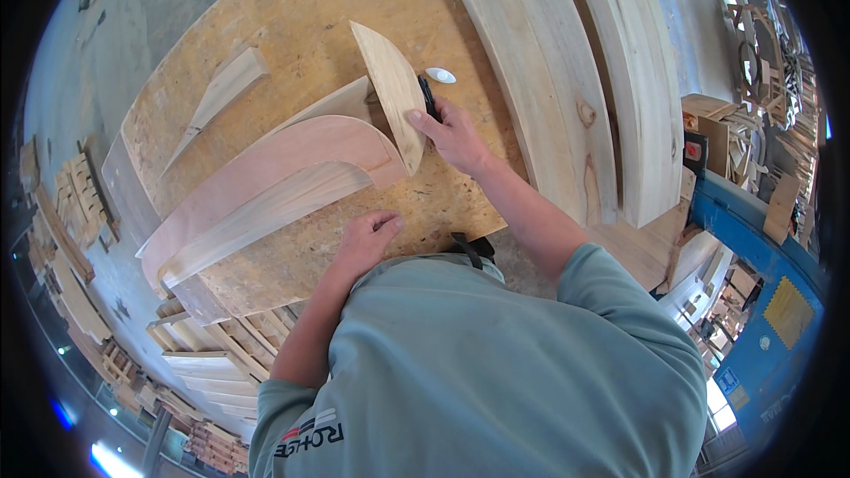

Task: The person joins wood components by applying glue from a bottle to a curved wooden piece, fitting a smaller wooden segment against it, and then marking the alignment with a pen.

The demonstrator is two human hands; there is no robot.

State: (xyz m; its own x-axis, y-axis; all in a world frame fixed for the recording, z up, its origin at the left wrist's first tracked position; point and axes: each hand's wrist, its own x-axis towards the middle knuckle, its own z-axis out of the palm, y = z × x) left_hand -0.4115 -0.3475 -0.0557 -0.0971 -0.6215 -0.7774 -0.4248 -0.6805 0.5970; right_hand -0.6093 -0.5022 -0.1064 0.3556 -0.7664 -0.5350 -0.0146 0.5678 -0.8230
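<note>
curved wood pcs (266,186), long planks (540,80) nearby

Right hand (453,134) reaches far forward, arm extended, fingers gripping; left hand (370,237) rests nearer, fingers curled, palm down.

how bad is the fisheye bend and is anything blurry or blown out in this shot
Head view: strong fisheye, the long planks bow toward the black rim; even daylight, soft shadows; right hand, left hand and the curved wood piece look sharp; a blown-out glare spot sits at the lower left rim, and edge clutter is smeared.
</note>
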